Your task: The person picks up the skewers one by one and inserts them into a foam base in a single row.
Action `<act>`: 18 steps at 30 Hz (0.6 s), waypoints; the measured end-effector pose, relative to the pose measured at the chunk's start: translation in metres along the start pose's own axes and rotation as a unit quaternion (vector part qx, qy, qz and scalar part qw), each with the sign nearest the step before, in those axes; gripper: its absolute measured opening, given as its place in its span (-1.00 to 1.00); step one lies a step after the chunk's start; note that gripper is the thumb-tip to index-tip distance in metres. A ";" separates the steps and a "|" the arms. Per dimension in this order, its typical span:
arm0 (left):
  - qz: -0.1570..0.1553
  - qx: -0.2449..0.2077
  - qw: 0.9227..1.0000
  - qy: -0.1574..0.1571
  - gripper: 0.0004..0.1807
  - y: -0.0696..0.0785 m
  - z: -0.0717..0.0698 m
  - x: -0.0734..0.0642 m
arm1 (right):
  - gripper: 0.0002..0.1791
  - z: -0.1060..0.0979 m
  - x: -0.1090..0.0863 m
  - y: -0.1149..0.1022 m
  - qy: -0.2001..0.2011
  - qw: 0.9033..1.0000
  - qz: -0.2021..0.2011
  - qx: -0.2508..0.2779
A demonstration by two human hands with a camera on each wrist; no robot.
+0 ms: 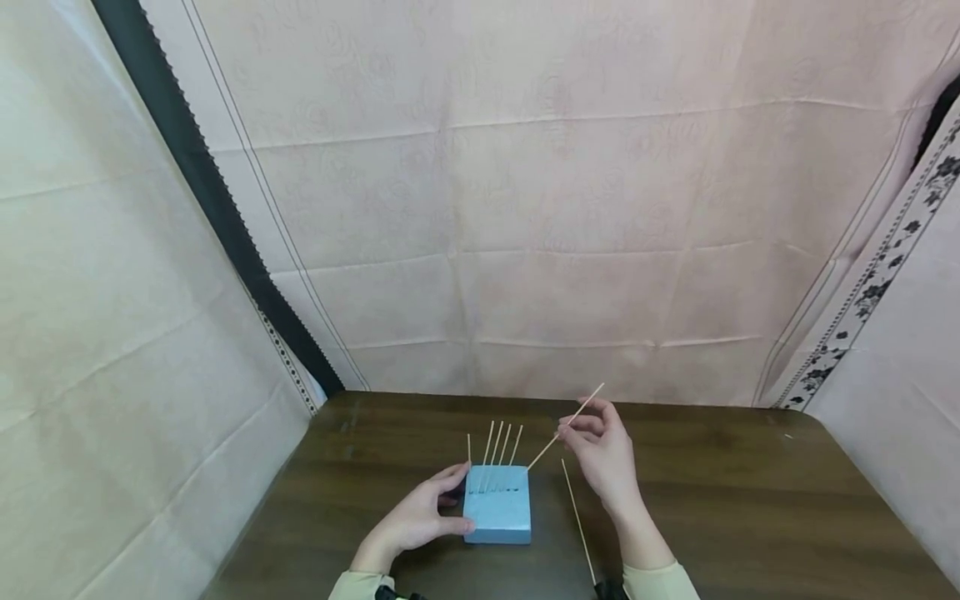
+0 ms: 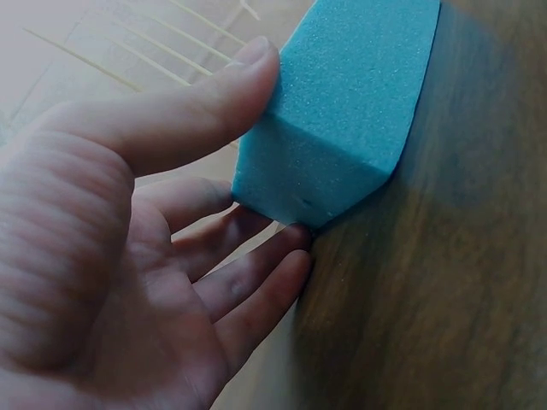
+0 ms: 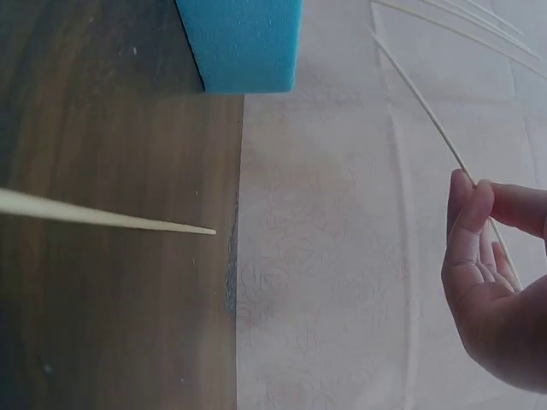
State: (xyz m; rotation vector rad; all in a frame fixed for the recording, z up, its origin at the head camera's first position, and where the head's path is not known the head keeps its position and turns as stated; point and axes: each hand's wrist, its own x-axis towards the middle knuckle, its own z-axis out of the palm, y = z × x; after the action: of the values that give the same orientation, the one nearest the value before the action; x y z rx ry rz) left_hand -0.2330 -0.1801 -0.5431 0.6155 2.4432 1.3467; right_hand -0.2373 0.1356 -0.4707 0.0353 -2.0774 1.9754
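A pale blue foam block (image 1: 497, 518) sits on the table, with several thin wooden sticks (image 1: 488, 442) standing in a row towards its far edge. My left hand (image 1: 416, 512) grips the block's left side, and the left wrist view shows the thumb on one face and fingertips at the opposite edge. To the right, my right hand (image 1: 603, 454) pinches another wooden stick (image 1: 546, 448) between thumb and fingers. This stick slants down to the left, its lower tip right by the block's far right corner in the head view. In the right wrist view, the held stick (image 3: 419, 101) appears apart from the block.
One more stick (image 1: 577, 517) runs along the inner side of my right forearm, its near end at the black wrist device (image 1: 611, 590). A dark brown wooden table (image 1: 735, 500) extends to both sides. Pale patterned cloth (image 1: 570, 208) hangs behind it and at the sides.
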 end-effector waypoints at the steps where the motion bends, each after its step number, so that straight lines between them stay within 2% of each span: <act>1: 0.000 -0.001 1.000 0.000 0.04 0.000 0.000 0.000 | -0.46 0.001 0.000 0.000 -0.003 1.000 -0.001 -0.004; 18: -0.007 0.007 1.000 0.002 0.05 0.001 0.000 0.000 | -0.53 0.019 -0.009 0.004 -0.045 0.996 -0.058 -0.041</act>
State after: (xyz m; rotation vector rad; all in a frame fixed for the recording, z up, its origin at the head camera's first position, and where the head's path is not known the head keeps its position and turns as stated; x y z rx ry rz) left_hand -0.2327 -0.1794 -0.5423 0.5982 2.4568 1.3288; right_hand -0.2333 0.1157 -0.4768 0.2288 -2.1588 1.8499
